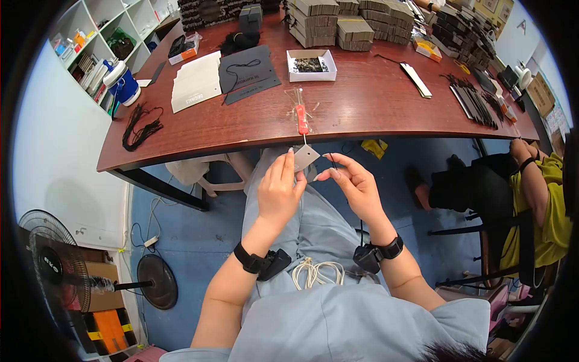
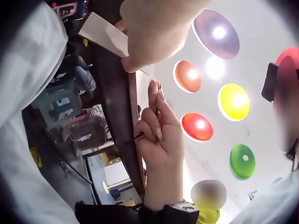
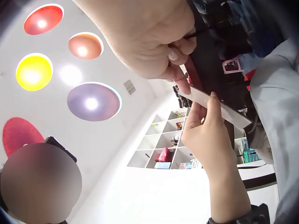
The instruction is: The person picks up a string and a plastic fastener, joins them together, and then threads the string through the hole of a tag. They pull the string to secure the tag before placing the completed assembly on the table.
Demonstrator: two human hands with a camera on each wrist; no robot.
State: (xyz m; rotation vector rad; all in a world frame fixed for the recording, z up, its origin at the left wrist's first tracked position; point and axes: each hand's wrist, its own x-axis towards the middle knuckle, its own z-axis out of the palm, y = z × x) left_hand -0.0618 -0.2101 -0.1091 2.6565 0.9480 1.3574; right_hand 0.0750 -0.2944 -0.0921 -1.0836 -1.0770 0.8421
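Note:
In the head view my left hand (image 1: 278, 184) pinches a grey card tag (image 1: 306, 158) with a small dark hole in it, between thumb and fingers. The right wrist view shows the same tag (image 3: 224, 112) nearly edge-on, the left thumb against it. My right hand (image 1: 356, 187), just right of the tag, holds a thin black cord (image 1: 333, 161) at its fingertips. A red-handled tool (image 1: 302, 119) lies at the table's front edge under clear tape. Its thin metal shaft points toward me and reaches the tag's top corner in this view.
The reddish-brown table (image 1: 199, 133) bears a bundle of black cords (image 1: 142, 127), cream sheets (image 1: 196, 81), dark grey sheets (image 1: 250, 72) and a white box (image 1: 312, 65). Stacks of grey cards (image 1: 313, 24) stand at the back. A person in yellow (image 1: 546, 199) sits at the right.

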